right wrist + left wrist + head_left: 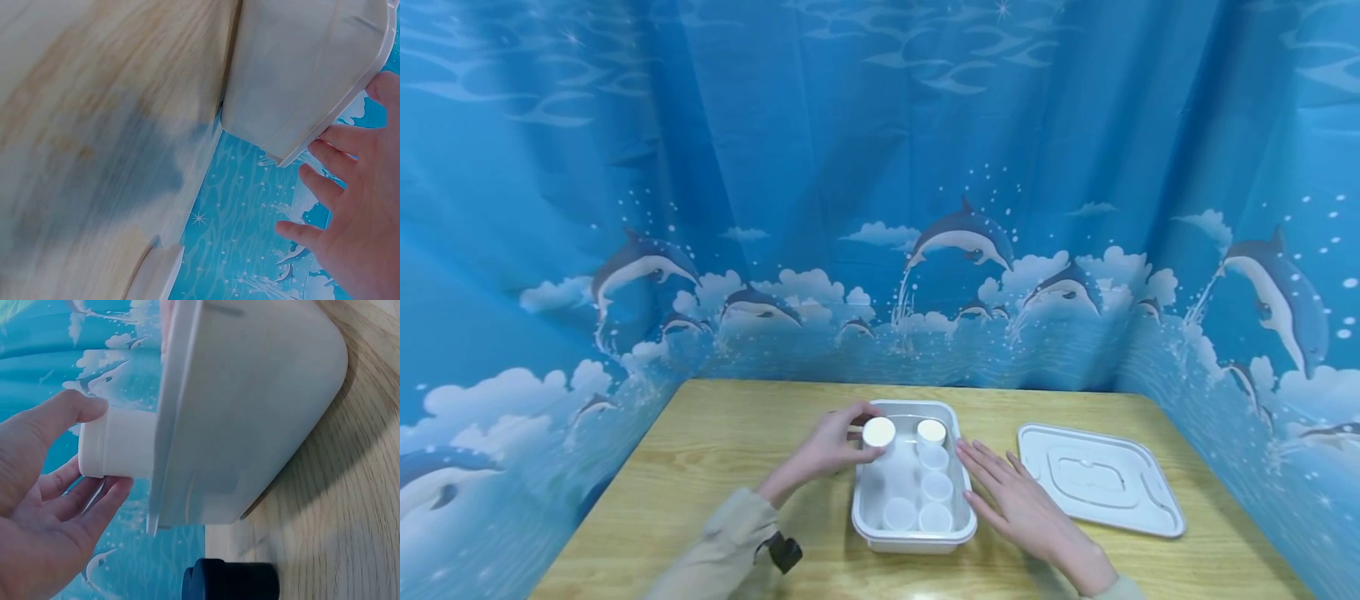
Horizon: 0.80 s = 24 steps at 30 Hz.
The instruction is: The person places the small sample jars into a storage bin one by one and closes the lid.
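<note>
My left hand [838, 442] pinches a small white capped jar [878, 432] between thumb and fingers, upright at the left rim of a white plastic bin [917, 542]. In the left wrist view, the jar's lower part is hidden behind the bin's rim. Inside the bin, another jar with a white cap [932, 432] stands at the back right. Several translucent round cups [936, 518] sit in front of it and at the front left. My right hand [1018, 508] lies along the bin's right side, fingers straight and spread, fingertips right at the rim [306, 140].
A white rectangular lid [1101, 477] lies on the wooden table [722, 442] to the right of the bin. Beyond the bin, a black cylindrical object [234, 579] stands on the table in the left wrist view. A blue dolphin-print curtain [820, 167] encloses the back and sides.
</note>
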Available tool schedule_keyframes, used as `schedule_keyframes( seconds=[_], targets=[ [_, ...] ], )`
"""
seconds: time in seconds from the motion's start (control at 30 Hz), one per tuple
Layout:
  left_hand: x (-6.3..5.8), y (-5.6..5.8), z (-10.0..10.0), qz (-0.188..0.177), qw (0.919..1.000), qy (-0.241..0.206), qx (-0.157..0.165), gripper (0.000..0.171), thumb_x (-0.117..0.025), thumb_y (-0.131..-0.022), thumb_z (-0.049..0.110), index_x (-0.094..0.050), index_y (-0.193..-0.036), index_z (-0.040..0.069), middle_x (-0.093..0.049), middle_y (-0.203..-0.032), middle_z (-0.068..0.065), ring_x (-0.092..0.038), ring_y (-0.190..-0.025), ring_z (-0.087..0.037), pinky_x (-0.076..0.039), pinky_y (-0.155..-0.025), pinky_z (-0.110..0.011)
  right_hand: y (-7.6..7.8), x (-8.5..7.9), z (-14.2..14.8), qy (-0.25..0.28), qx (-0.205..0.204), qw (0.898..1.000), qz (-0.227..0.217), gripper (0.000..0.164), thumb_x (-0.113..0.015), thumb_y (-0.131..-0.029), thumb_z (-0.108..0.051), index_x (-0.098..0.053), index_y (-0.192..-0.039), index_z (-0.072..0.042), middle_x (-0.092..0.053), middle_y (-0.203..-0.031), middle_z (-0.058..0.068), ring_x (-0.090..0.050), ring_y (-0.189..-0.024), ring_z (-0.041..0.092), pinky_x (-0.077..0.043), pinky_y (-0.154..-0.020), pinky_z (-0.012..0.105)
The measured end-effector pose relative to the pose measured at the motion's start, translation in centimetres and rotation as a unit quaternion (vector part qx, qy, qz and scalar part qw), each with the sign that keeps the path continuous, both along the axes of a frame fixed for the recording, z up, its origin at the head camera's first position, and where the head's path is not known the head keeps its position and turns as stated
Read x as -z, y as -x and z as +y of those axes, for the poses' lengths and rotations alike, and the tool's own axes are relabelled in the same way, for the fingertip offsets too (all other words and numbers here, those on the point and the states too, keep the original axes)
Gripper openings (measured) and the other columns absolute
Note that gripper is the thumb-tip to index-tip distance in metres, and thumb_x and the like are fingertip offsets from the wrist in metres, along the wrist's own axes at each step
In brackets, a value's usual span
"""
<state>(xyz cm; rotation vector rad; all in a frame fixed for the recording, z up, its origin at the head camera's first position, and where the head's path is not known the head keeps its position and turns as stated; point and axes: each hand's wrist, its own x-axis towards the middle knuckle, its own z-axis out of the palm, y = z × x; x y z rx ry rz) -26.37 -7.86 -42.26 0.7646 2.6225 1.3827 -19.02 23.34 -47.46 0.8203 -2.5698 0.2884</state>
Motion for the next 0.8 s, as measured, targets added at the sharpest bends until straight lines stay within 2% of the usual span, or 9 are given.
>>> schedule_keyframes(
  seconds=[0.2,0.33,0.53,0.67,0.8],
  targets=[
    [0.1,0.1,1.2,-0.004,0.9974,0.05,0.051,0.041,-0.082,-0.085,0.013,-0.063,-0.121,0.012,-0.067,-0.119,-0.004,-0.063,-0.116,-0.026,-0.058,-0.097,-0.037,0.0,0.0,0.0,0.0,0.0,1.0,0.0,0.058,-0.059,-0.101,-0.036,-0.047,-0.151,-0.011,-0.046,-0.156,0.006,-0.045,-0.141,0.031,-0.035,-0.111,0.068],
    [0.2,0.2,2.0,0.003,0.9938,0.08,0.077,0.042,-0.083,-0.081,0.009,-0.064,-0.118,0.011,-0.067,-0.118,-0.004,-0.064,-0.115,-0.026,-0.058,-0.094,-0.03,0.0,0.1,0.0,-0.001,0.001,1.0,-0.001,0.058,-0.059,-0.101,-0.037,-0.047,-0.152,-0.011,-0.044,-0.157,0.004,-0.045,-0.141,0.03,-0.035,-0.112,0.067],
    [0.5,0.3,2.8,0.028,0.9872,0.109,0.113,0.044,-0.085,-0.077,0.002,-0.064,-0.114,0.009,-0.067,-0.116,-0.004,-0.064,-0.113,-0.024,-0.058,-0.093,-0.026,0.0,0.0,0.0,0.001,-0.002,1.0,0.0,0.058,-0.059,-0.101,-0.036,-0.048,-0.151,-0.011,-0.046,-0.156,0.005,-0.045,-0.141,0.03,-0.036,-0.111,0.068],
    [0.6,0.5,3.1,0.044,0.9821,0.135,0.124,0.044,-0.086,-0.076,0.003,-0.064,-0.114,0.011,-0.068,-0.115,-0.003,-0.065,-0.11,-0.018,-0.056,-0.092,-0.022,0.0,0.1,0.0,0.002,-0.003,1.0,0.003,0.058,-0.06,-0.1,-0.036,-0.048,-0.151,-0.011,-0.047,-0.155,0.006,-0.046,-0.141,0.031,-0.037,-0.11,0.068],
    [0.6,0.8,3.3,0.044,0.9771,0.162,0.131,0.044,-0.086,-0.076,0.004,-0.065,-0.113,0.012,-0.069,-0.113,-0.002,-0.064,-0.107,-0.015,-0.055,-0.093,-0.023,0.1,0.1,0.0,0.0,-0.002,1.0,0.006,0.058,-0.06,-0.1,-0.036,-0.048,-0.151,-0.011,-0.047,-0.155,0.006,-0.046,-0.141,0.03,-0.037,-0.11,0.068]
  ],
)
